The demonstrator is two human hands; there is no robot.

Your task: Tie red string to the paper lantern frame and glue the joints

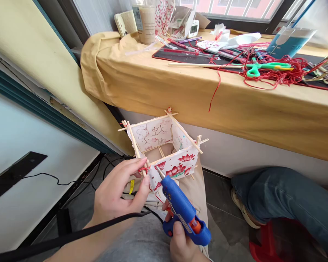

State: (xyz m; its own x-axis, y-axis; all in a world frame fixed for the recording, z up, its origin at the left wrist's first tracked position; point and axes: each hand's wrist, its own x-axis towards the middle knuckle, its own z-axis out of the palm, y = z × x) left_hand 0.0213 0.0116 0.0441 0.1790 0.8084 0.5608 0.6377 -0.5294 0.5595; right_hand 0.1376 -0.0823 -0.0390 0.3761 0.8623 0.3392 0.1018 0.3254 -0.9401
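Observation:
A square lantern frame [180,165] of wooden sticks and white paper painted with red lotus flowers rests on the person's lap, its open top facing up. My left hand [120,185] pinches its near left corner, where sticks cross under red string [143,169]. In my right hand [180,238] is a blue glue gun [182,209], fingers wrapped round its handle. The metal nozzle points up and left, close to the held corner; whether it touches the paper cannot be told.
A cloth-covered ledge [153,87] holds green scissors [253,69], tangled red string [289,72], pens, a drink cup [146,23] and a cup of blue liquid [289,42]. Another person's leg [284,196] is at the right. A black cable [71,234] crosses my left forearm.

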